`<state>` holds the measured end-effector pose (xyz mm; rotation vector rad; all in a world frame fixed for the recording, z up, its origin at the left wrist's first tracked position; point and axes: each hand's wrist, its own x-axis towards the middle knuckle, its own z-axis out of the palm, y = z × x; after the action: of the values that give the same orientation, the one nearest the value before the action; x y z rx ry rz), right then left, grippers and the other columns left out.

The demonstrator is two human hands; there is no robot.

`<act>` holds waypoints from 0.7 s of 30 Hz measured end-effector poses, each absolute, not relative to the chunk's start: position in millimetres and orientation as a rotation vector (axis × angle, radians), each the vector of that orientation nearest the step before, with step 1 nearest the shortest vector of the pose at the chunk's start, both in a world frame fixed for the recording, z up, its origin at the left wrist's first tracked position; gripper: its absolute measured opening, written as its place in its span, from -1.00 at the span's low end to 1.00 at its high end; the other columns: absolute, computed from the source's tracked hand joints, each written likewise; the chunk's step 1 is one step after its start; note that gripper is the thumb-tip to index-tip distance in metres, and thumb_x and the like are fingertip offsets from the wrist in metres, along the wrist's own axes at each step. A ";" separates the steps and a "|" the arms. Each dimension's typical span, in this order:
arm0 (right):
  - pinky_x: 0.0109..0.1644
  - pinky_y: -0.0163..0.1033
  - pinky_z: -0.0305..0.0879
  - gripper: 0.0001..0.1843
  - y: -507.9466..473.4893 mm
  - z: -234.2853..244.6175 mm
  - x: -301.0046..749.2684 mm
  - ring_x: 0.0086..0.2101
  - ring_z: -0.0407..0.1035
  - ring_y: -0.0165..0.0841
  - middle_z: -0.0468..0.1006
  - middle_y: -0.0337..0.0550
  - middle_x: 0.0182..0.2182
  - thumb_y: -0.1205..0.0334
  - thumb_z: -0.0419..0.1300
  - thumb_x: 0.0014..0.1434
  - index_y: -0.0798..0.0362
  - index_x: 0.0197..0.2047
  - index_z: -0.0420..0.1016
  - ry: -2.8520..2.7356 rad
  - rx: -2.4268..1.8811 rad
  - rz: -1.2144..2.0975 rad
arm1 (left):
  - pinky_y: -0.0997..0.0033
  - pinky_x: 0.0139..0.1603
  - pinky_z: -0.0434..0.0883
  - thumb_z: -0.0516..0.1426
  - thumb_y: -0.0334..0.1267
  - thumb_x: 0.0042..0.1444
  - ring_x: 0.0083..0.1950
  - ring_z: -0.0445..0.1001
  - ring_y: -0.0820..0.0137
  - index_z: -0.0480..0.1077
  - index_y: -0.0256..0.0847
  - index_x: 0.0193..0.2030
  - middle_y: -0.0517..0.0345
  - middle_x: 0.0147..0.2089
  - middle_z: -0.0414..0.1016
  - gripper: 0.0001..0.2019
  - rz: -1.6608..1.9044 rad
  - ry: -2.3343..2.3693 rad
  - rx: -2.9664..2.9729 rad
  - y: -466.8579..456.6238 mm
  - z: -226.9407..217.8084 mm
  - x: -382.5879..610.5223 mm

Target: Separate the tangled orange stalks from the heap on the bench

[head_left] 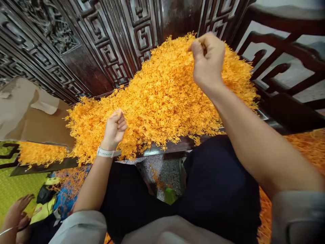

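A large heap of small yellow-orange branching pieces (pixel 162 98), like plastic flower parts, lies on a dark wooden bench before me. My left hand (pixel 115 128), with a pale band on its wrist, is held over the heap's near left side. Its fingers are curled in with thumb and forefinger together; anything in them is too small to make out. Higher up, my right hand (pixel 209 57) is above the heap's far right part. Thumb and forefinger are pinched there as well, and what they grip cannot be made out.
A torn cardboard box (pixel 45 122) stands at the heap's left. Carved dark wood panels (pixel 101 51) rise behind, and a wooden armrest (pixel 284 61) is at right. At lower left another person's hands (pixel 19 210) show. Orange pieces (pixel 309 145) lie lower right.
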<state>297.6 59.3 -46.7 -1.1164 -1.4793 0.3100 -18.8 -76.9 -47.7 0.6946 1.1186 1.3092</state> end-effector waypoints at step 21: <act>0.51 0.55 -0.05 -0.29 14.0 -53.0 270.9 0.40 0.16 0.25 0.50 0.26 0.29 -0.30 0.08 0.41 0.11 0.30 0.48 -1.648 -1.054 0.295 | 0.63 -0.62 -0.22 -0.12 -0.09 0.64 -0.61 -0.23 0.70 0.34 -0.24 -0.27 0.35 -0.51 -0.04 -0.55 1.380 0.813 1.134 -9.6 170.6 56.4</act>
<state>270.9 14.0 -53.0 -1.0539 -1.6481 0.2947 56.4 -9.6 170.6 1.1344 0.8127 1.3795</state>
